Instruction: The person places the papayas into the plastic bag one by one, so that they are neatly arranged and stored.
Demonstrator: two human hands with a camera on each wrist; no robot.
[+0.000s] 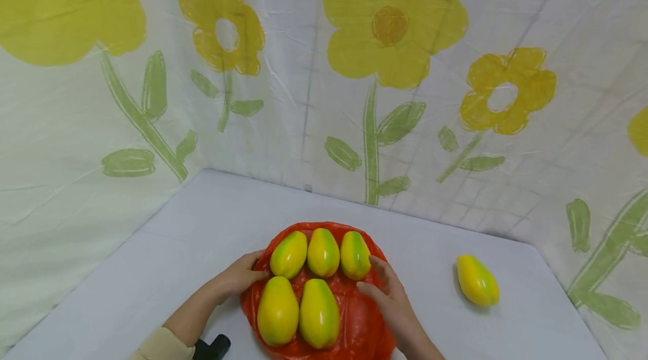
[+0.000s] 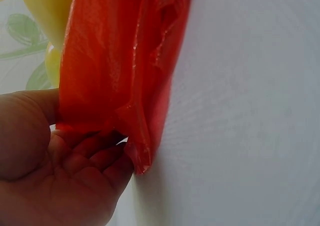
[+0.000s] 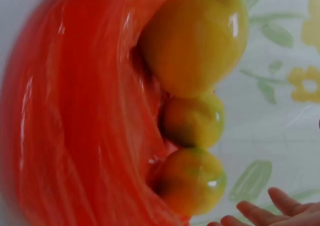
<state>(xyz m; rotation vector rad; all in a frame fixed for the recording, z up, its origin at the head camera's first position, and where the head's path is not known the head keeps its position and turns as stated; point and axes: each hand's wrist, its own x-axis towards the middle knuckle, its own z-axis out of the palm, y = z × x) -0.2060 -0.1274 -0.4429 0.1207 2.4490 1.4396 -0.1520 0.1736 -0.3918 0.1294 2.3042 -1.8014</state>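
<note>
A red plastic bag (image 1: pixel 356 320) lies spread on the table, with several yellow-green papayas (image 1: pixel 319 313) on it in two rows. On the left, my left hand (image 1: pixel 239 277) pinches the edge of the bag, its thumb on one side of the plastic and its fingers curled beneath in the left wrist view. At the opposite side, my right hand (image 1: pixel 394 299) is held over the bag's rim beside the back-right papaya (image 1: pixel 355 255). In the right wrist view its fingers (image 3: pixel 255 213) are extended and spread, gripping nothing.
One more papaya (image 1: pixel 477 280) lies alone on the white table (image 1: pixel 430 247) to the right. A black object (image 1: pixel 215 347) shows by my left forearm, partly hidden. Flower-printed curtains (image 1: pixel 283 140) stand along the table's back and sides.
</note>
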